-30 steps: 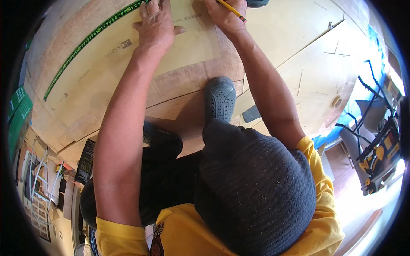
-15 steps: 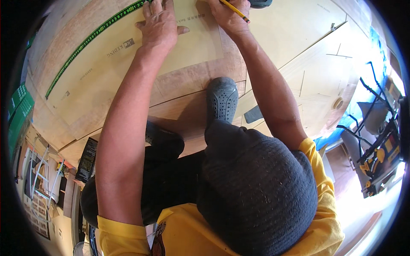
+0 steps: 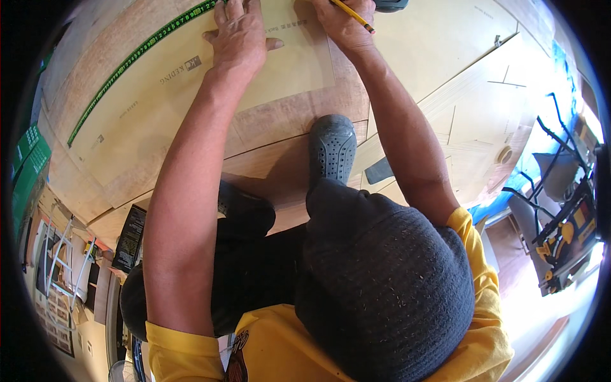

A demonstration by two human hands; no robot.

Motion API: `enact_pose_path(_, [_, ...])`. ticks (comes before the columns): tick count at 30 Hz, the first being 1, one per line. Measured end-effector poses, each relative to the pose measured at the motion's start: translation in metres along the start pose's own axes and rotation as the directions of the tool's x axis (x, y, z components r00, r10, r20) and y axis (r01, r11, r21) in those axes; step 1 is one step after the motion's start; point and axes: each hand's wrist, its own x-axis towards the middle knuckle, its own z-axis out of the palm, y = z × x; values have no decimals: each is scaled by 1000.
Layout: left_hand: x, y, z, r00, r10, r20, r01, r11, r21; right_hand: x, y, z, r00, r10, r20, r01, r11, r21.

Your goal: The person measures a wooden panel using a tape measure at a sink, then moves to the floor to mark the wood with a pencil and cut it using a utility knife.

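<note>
My left hand [image 3: 237, 42] rests flat on a pale yellow printed sheet [image 3: 289, 67], fingers apart, its tips at a green tape measure [image 3: 147, 46] that runs diagonally along the sheet's upper left. My right hand [image 3: 345, 27] grips a yellow pencil [image 3: 354, 17] low over the sheet's upper part, its fingertips partly cut off by the top edge of the picture. Just right of this hand lies a dark object [image 3: 389, 4], mostly out of frame. My grey perforated clog [image 3: 331, 149] stands below, between my forearms, on wooden boards.
Pale panels [image 3: 471, 108] with drawn lines lie at right, with a dark flat piece [image 3: 379, 170]. Beyond are a blue sheet [image 3: 484, 205] and a black-and-yellow metal stand [image 3: 566, 229]. At left are a green box [image 3: 28, 162], a black package [image 3: 129, 237] and a white metal frame [image 3: 60, 261].
Both hands sit slightly farther right in the picture than a second ago, along with the sheet and tape, a small shift of the view. The grips look the same.
</note>
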Motion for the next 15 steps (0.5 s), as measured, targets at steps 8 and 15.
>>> enact_pose_path(8, [0,-2,3,1000,15,-25,-16,1000,-3,1,1,1,1000,13,3,-13,1000,-1])
enact_pose_path(15, [0,-3,3,999,19,-36,-19,1000,-5,1,1,1,999,-32,-19,31,998,-54])
